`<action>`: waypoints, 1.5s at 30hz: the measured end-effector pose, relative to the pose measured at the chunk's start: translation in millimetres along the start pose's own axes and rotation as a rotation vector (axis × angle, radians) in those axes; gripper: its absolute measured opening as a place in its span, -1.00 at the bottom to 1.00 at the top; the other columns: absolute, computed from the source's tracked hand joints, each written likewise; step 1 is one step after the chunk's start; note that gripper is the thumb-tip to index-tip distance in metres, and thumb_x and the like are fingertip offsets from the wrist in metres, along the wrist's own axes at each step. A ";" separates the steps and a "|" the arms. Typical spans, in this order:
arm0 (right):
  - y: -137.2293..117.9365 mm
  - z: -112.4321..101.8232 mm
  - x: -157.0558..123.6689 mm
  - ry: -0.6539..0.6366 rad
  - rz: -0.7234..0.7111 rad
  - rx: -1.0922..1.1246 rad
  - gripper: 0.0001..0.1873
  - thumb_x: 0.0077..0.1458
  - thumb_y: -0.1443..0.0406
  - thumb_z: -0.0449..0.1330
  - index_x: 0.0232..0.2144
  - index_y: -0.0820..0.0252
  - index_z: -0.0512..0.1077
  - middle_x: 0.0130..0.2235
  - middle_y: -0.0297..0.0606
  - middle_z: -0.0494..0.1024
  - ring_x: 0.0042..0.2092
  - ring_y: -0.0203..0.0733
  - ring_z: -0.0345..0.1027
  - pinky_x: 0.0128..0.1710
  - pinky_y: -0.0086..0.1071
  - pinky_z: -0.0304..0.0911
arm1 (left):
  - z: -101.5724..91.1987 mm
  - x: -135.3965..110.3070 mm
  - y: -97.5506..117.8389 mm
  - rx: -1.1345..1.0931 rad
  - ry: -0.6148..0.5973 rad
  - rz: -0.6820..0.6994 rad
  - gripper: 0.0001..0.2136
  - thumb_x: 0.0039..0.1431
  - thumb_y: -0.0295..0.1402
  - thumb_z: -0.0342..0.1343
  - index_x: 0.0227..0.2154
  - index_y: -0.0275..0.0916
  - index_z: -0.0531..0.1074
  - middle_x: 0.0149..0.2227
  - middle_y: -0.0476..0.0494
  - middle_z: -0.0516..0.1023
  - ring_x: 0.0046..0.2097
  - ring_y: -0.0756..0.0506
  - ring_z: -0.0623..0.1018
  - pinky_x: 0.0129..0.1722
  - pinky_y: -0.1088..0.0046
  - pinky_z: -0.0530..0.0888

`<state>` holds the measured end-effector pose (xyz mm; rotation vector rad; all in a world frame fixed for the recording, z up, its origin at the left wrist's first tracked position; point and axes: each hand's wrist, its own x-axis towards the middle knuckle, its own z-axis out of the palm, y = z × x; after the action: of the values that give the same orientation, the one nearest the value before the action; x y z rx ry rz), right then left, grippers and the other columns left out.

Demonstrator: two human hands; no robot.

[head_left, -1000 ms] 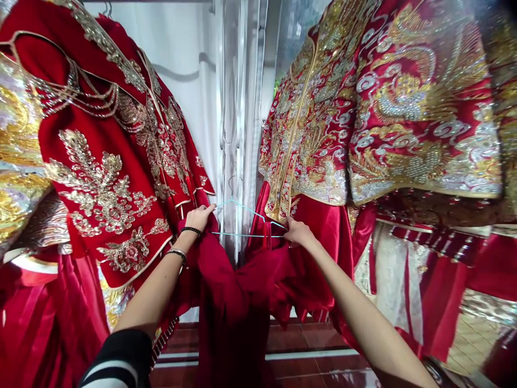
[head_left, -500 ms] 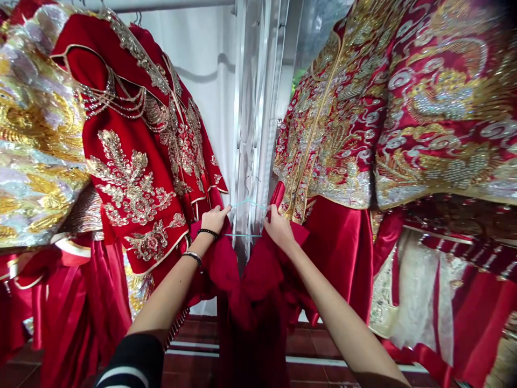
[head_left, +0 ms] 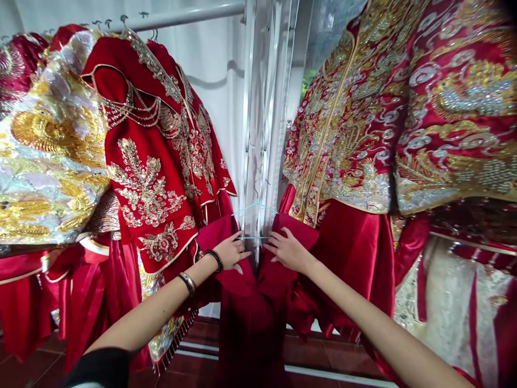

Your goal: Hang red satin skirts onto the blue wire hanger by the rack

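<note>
A dark red dress (head_left: 252,323) hangs in the middle on a thin pale-blue hanger (head_left: 247,208), whose hook shows above. My left hand (head_left: 232,253) lies on the left side of the dress's neckline, its fingers stretched out near the hanger's lower bar. Opposite it, my right hand (head_left: 290,250) rests on the right side of the neckline with fingers spread. Neither hand grasps anything that I can see. Two bracelets circle my left wrist.
A red jacket with silver embroidery (head_left: 149,178) hangs close on the left, from a white rail (head_left: 189,17). Gold-embroidered red jackets (head_left: 343,134) crowd the right side. Behind the dress stand white metal posts (head_left: 252,97). Tiled floor (head_left: 319,353) shows below.
Both hands have let go of the upper ends of the hanger and moved down and inward onto the neckline, their fingers opening out. The view has shifted slightly.
</note>
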<state>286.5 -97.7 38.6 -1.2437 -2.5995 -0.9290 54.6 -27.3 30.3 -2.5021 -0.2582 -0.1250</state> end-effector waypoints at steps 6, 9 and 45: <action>20.9 -13.0 16.2 -0.043 0.043 -0.016 -0.80 0.10 0.35 0.00 -0.35 0.23 0.43 -0.35 -0.15 0.46 -0.19 -0.12 0.20 -0.01 -0.04 -0.14 | -13.6 14.8 -20.9 -0.085 -0.094 -0.139 -0.75 0.16 -0.22 -0.07 -0.39 -0.25 0.43 -0.37 -0.11 0.50 -0.25 -0.05 0.47 -0.25 0.43 0.29; 21.9 -2.7 26.4 -0.004 0.059 0.052 -0.78 0.13 0.35 -0.03 -0.36 0.21 0.42 -0.34 -0.18 0.46 -0.19 -0.15 0.21 -0.03 -0.08 -0.13 | -7.7 27.3 -24.2 -0.103 -0.084 -0.179 -0.77 0.15 -0.21 -0.05 -0.38 -0.21 0.44 -0.38 -0.09 0.51 -0.25 -0.04 0.47 -0.27 0.45 0.27; 61.7 27.5 -29.5 0.064 1.027 0.372 -0.51 0.19 0.11 -0.32 -0.21 0.18 0.33 -0.26 -0.05 0.51 -0.26 -0.04 0.39 -0.36 -0.32 0.15 | -9.2 -56.0 -50.2 -0.720 0.184 -1.033 -0.60 0.01 0.02 -0.05 -0.31 -0.19 0.44 -0.40 0.01 0.52 -0.34 -0.05 0.46 -0.29 0.51 0.35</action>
<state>355.6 -72.3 35.7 -1.9927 -1.5530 -0.2518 -11.1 -1.6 58.0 -2.7022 -1.6376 -0.9970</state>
